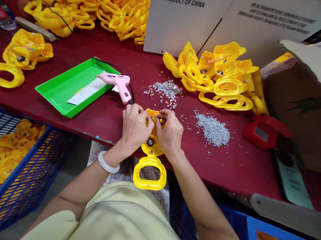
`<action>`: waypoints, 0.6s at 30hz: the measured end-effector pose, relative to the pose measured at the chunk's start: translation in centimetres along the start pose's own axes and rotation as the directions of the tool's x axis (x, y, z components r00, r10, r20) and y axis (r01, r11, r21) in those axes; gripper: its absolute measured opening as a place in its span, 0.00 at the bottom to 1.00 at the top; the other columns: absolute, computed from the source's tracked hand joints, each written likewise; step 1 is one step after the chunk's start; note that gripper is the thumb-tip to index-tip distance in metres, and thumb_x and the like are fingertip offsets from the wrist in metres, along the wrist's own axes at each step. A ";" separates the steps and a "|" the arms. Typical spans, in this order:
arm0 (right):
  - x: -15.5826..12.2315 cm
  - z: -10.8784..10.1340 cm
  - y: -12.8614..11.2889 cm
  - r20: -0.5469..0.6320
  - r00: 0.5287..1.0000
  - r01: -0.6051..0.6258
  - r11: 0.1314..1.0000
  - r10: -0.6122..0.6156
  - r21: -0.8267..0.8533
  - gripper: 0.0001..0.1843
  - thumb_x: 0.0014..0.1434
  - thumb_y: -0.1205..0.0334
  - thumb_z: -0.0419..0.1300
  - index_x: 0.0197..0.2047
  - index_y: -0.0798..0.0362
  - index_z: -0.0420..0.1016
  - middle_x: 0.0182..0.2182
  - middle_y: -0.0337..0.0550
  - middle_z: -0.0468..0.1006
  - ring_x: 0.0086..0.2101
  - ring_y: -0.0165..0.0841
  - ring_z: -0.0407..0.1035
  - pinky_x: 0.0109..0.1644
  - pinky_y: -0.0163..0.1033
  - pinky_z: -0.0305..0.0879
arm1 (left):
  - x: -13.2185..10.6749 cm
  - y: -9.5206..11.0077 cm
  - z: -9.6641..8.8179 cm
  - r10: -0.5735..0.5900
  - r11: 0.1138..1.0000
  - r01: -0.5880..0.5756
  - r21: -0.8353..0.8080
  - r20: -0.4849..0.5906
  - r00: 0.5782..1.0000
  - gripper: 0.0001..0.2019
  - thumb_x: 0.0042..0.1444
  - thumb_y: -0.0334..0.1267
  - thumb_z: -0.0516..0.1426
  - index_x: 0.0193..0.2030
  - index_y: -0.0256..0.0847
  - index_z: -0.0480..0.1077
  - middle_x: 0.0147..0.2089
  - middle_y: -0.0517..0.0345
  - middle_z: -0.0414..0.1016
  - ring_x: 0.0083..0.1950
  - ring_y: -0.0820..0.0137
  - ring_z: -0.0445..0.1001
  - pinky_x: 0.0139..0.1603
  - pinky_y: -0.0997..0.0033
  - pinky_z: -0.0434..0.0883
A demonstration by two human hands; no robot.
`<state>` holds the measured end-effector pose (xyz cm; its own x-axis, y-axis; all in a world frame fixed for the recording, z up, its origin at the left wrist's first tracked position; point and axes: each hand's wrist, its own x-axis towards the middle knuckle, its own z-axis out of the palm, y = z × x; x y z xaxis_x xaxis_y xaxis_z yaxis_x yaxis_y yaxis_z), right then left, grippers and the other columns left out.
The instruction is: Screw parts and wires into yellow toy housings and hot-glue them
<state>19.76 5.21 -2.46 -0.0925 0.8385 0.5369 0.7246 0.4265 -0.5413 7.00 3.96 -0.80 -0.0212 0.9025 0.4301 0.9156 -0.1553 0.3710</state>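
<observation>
Blue crate (29,170) of yellow casings (6,150), green tray (67,85) with paper (87,92) — left hand (135,128), right hand (170,133) pinching one casing (150,148)

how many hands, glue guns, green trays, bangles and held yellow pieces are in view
hands: 2 (left hand, right hand)
glue gun: 1
green tray: 1
bangle: 1
held yellow piece: 1
total: 6
</observation>
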 end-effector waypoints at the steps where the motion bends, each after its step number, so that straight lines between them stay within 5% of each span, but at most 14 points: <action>1: 0.0 0.0 0.0 0.002 1.000 0.009 1.000 -0.009 0.000 0.09 0.61 0.66 0.55 0.45 0.54 0.69 0.34 0.44 0.79 0.35 0.33 0.71 0.40 0.40 0.67 | 0.0 0.0 -0.1 0.008 1.000 -0.008 0.011 -0.010 1.000 0.06 0.57 0.33 0.55 0.31 0.38 0.71 0.41 0.48 0.70 0.46 0.58 0.65 0.44 0.58 0.65; 7: 0.2 -0.1 -0.1 -0.008 0.994 0.106 0.994 -0.106 0.009 0.06 0.62 0.66 0.55 0.42 0.52 0.71 0.35 0.44 0.79 0.36 0.34 0.69 0.41 0.41 0.67 | 0.3 -0.1 -0.8 0.149 0.989 -0.149 0.007 -0.034 0.988 0.08 0.57 0.33 0.57 0.44 0.39 0.72 0.49 0.47 0.68 0.52 0.56 0.64 0.49 0.56 0.65; 18: 0.0 -0.2 -0.3 -0.004 0.997 0.076 0.987 -0.078 -0.145 0.09 0.62 0.64 0.54 0.45 0.54 0.72 0.36 0.45 0.79 0.37 0.36 0.66 0.40 0.41 0.63 | 1.4 -0.3 -1.1 0.218 0.976 -0.218 0.001 0.042 0.975 0.05 0.58 0.34 0.56 0.35 0.38 0.74 0.43 0.48 0.68 0.49 0.57 0.63 0.52 0.55 0.65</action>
<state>19.69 4.99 -2.20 -0.1461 0.8016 0.5797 0.8065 0.4358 -0.3995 6.25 4.79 0.58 0.1956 0.8630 0.4657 0.8985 -0.3480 0.2674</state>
